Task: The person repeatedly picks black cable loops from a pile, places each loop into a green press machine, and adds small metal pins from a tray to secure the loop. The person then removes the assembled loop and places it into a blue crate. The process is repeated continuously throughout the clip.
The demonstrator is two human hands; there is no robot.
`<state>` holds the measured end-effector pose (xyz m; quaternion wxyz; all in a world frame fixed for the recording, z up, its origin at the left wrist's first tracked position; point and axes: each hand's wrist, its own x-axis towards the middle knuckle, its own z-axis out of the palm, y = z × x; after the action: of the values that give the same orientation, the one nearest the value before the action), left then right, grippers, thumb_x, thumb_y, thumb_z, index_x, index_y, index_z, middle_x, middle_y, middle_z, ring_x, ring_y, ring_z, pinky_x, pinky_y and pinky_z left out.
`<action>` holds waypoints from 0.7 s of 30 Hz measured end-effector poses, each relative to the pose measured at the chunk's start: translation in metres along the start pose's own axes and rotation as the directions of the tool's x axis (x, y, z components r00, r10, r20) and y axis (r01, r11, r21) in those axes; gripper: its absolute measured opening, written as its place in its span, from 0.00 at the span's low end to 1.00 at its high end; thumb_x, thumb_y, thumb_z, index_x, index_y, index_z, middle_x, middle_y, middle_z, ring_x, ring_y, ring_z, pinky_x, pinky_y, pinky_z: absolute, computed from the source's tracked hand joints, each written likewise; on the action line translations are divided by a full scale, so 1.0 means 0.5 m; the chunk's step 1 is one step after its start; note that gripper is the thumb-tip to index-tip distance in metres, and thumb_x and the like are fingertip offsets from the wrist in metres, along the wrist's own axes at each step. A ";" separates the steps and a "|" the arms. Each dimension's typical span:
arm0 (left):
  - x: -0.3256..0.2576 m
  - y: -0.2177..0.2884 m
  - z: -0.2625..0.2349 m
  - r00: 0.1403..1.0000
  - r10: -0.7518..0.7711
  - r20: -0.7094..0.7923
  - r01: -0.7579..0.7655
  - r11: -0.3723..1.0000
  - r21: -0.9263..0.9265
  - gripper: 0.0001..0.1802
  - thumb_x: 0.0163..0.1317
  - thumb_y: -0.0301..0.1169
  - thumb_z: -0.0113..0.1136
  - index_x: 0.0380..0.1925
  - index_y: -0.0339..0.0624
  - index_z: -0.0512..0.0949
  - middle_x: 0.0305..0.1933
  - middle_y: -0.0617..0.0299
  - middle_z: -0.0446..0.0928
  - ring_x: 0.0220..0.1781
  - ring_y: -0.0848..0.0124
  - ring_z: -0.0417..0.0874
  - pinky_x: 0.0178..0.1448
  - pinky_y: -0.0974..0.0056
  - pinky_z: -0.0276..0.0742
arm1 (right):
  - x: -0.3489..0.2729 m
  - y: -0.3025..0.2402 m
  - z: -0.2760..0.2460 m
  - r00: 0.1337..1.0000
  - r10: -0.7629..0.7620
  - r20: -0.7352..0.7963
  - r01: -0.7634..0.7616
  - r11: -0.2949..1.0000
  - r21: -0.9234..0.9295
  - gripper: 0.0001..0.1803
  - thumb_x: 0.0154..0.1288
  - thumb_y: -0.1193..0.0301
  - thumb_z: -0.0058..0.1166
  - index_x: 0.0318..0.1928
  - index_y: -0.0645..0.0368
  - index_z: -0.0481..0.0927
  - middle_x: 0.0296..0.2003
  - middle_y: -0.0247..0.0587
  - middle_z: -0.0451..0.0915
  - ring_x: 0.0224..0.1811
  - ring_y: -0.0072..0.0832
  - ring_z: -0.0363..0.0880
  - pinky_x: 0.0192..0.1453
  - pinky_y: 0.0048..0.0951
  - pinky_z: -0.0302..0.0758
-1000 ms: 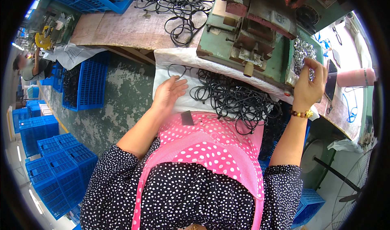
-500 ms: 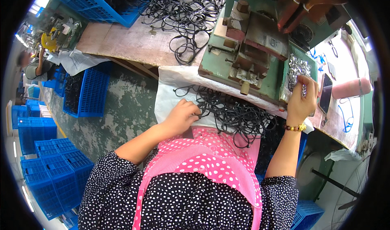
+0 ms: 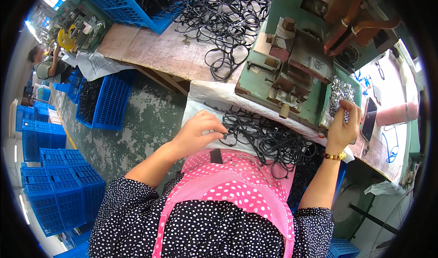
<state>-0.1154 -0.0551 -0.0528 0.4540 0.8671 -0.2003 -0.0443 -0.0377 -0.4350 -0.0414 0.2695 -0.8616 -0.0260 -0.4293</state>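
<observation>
My left hand is over the white cloth at my lap, thumb and forefinger pinched on the end of a black cord. A tangled heap of black cords lies just right of it, across the cloth and my pink apron. On the right, my right hand is at the near edge of a green tray with small silver metal pieces. Its fingers are curled together, with silver pieces showing between them; how many they hold I cannot tell.
A green bench machine with a red-handled lever stands ahead. More black cords cover the wooden table, beside a blue crate. A phone and pink spool lie right. Blue crates and a person are left.
The view has shifted slightly. My left thumb and forefinger now show pinched at the cord end, beside the heap. My right hand stays at the tray, its fingers drawn closer together.
</observation>
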 end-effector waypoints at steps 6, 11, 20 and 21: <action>0.004 0.033 -0.029 0.964 -0.259 -0.055 0.197 0.842 -0.503 0.08 0.59 0.21 0.64 0.39 0.36 0.84 0.38 0.61 0.83 0.43 0.71 0.80 0.51 0.66 0.75 | 0.001 -0.002 0.003 1.000 0.005 -0.022 -0.005 1.000 0.016 0.08 0.59 0.85 0.55 0.36 0.61 0.83 0.37 0.41 0.81 0.41 0.35 0.80 0.49 0.33 0.76; 0.005 0.006 -0.027 0.832 -0.545 -0.104 0.257 0.545 -0.798 0.09 0.64 0.25 0.64 0.43 0.38 0.83 0.42 0.60 0.85 0.38 0.74 0.81 0.50 0.67 0.76 | 0.001 -0.004 0.002 1.000 0.013 -0.014 -0.013 1.000 0.016 0.08 0.59 0.85 0.55 0.36 0.62 0.83 0.37 0.42 0.81 0.41 0.36 0.80 0.49 0.33 0.76; -0.001 -0.001 -0.023 0.792 -0.605 -0.082 0.230 0.420 -0.878 0.09 0.64 0.29 0.66 0.42 0.39 0.83 0.39 0.64 0.84 0.37 0.78 0.79 0.49 0.70 0.74 | -0.001 -0.002 0.000 1.000 0.018 -0.008 -0.018 1.000 0.013 0.08 0.59 0.84 0.55 0.37 0.61 0.82 0.38 0.41 0.81 0.41 0.37 0.80 0.49 0.33 0.77; -0.001 0.002 -0.024 0.796 -0.600 -0.081 0.233 0.427 -0.874 0.09 0.64 0.29 0.66 0.42 0.39 0.83 0.39 0.64 0.84 0.37 0.78 0.79 0.49 0.70 0.74 | -0.002 -0.002 0.000 1.000 0.017 -0.006 -0.017 1.000 0.004 0.08 0.59 0.84 0.55 0.37 0.61 0.82 0.38 0.42 0.81 0.41 0.37 0.81 0.49 0.33 0.77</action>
<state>-0.1130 -0.0464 -0.0449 0.8098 0.5580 0.1644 -0.0769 -0.0385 -0.4340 -0.0418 0.2750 -0.8600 -0.0187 -0.4295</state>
